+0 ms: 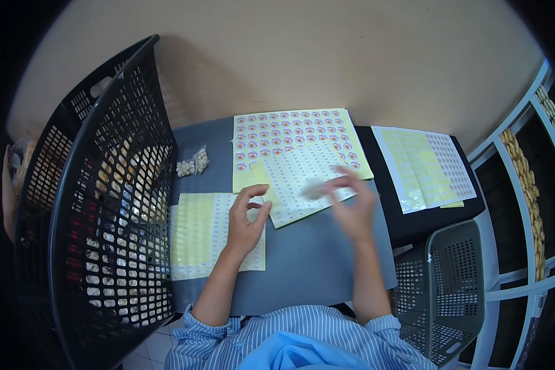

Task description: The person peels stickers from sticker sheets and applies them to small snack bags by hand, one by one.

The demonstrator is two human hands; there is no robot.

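Head view, clear bag (201, 160), whitish pieces (185, 168) inside

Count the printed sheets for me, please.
At least 4: left sheet beside the left hand, back sheet near the wall, middle sheet overlapping it, right sheet beyond the right hand. Others may lie hidden beneath.

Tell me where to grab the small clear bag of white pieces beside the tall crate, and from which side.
The bag is probably best pinched by the loose film at its far end, coming from the right with the left hand: pieces bunch below that film, and the tall crate walls off the left.
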